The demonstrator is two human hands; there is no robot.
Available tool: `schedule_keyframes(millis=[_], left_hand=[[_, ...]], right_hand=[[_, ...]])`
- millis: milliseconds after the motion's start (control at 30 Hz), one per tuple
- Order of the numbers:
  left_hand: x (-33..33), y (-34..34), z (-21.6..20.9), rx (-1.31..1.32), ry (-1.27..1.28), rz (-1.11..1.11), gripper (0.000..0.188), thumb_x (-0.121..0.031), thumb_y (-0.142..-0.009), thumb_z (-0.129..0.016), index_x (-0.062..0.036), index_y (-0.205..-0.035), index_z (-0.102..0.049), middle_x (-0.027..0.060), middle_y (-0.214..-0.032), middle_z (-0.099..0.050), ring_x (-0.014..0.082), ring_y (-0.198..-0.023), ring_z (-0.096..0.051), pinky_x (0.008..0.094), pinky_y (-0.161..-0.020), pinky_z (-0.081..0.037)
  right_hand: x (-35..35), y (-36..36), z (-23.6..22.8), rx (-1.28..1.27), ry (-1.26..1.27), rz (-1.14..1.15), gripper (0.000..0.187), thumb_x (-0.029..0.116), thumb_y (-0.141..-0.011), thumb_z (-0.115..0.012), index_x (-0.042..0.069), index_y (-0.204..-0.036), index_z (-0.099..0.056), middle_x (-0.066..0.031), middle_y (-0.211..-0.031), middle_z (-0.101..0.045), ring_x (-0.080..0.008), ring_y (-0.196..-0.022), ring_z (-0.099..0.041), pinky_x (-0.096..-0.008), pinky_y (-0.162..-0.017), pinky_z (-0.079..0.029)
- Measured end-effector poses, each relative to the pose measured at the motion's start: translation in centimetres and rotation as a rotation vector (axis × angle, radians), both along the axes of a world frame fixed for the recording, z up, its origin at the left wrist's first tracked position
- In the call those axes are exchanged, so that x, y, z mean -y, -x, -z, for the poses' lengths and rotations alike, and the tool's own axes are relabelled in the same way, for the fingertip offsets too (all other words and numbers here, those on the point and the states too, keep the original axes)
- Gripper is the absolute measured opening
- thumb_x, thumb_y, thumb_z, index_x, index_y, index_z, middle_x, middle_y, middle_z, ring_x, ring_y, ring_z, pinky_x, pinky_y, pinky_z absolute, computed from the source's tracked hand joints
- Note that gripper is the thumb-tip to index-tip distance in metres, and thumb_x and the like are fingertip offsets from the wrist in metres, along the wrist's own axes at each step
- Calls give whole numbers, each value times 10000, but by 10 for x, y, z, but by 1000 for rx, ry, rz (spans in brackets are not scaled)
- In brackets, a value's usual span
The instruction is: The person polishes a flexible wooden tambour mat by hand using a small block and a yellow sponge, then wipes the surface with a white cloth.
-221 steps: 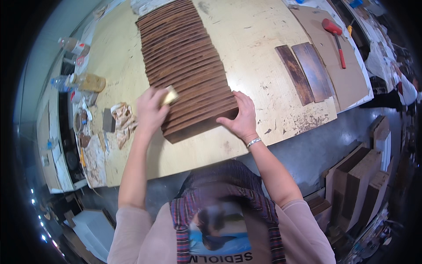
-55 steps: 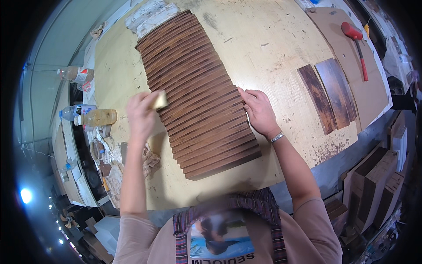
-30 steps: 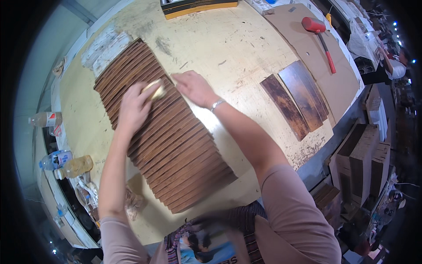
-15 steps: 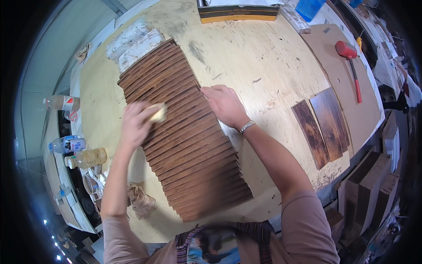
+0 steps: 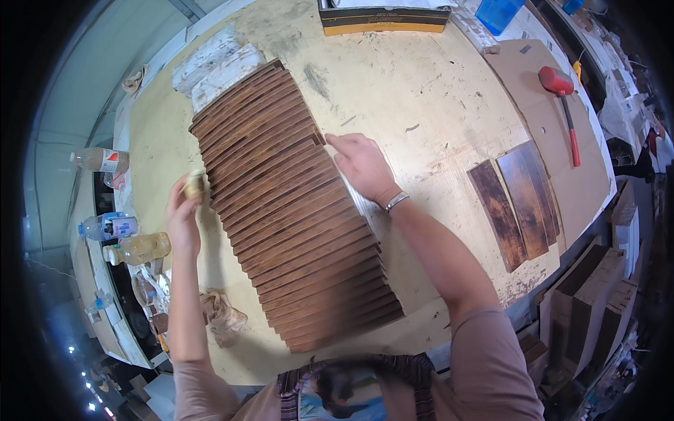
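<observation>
A long stack of brown-stained wooden strips (image 5: 281, 203) lies overlapping like steps down the middle of the table. Just off its left edge, my left hand (image 5: 184, 217) is closed on a pale yellow sponge-like pad (image 5: 194, 185), held a little above the table. At the right edge, my right hand (image 5: 365, 167) rests with its fingers stretched toward the end of one strip that juts out slightly. Thumb and fingers there are apart, and nothing shows between them.
White wrapped bundles (image 5: 226, 70) sit against the stack's far end. Bottles (image 5: 140, 249) stand along the left edge, near a crumpled cloth (image 5: 223, 319). Loose stained boards (image 5: 521, 200) and a red mallet (image 5: 557, 81) lie at right. A black-and-yellow box (image 5: 385, 21) is at the back.
My left hand has moved left with the pad, from over the strips to beyond their left edge. My right hand has stayed almost in place by the right edge.
</observation>
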State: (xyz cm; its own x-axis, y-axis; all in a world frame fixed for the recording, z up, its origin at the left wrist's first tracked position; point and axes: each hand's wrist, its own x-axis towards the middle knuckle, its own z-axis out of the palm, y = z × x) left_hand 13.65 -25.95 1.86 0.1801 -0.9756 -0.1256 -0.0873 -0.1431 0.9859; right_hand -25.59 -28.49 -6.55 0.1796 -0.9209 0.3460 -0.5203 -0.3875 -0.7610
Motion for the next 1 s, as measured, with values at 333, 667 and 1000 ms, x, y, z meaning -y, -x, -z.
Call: schedule_keyframes(millis=[333, 667, 1000], left_hand=[[-9, 7, 42, -559, 27, -341, 497, -44, -914, -582, -62, -1405, -510, 90, -1265, -632, 207, -1162, -598, 353, -950, -495], [100, 176, -7, 921, 563, 597, 418, -67, -878, -691, -73, -1294, -654, 127, -1174, -628, 317, -1083, -600, 393, -968, -481], [62, 111, -15, 1037, 405, 477, 428, 54, -763, -601, -61, -1168, -673, 113, -1093, -642, 315, -1067, -586, 403, -963, -460]], right_hand=[[32, -22, 0, 5, -22, -8, 430, 146, -972, -543, 28, -1385, -544, -201, -997, -677, -386, -959, -603, -477, -905, -478], [33, -32, 4, -98, -43, 8, 308, 198, -987, -561, 56, -1257, -603, -120, -1067, -642, -315, -1048, -564, -429, -965, -428], [29, -30, 2, -51, -30, 22, 332, 200, -998, -569, 35, -1285, -597, -122, -1056, -623, -318, -1027, -564, -427, -942, -437]])
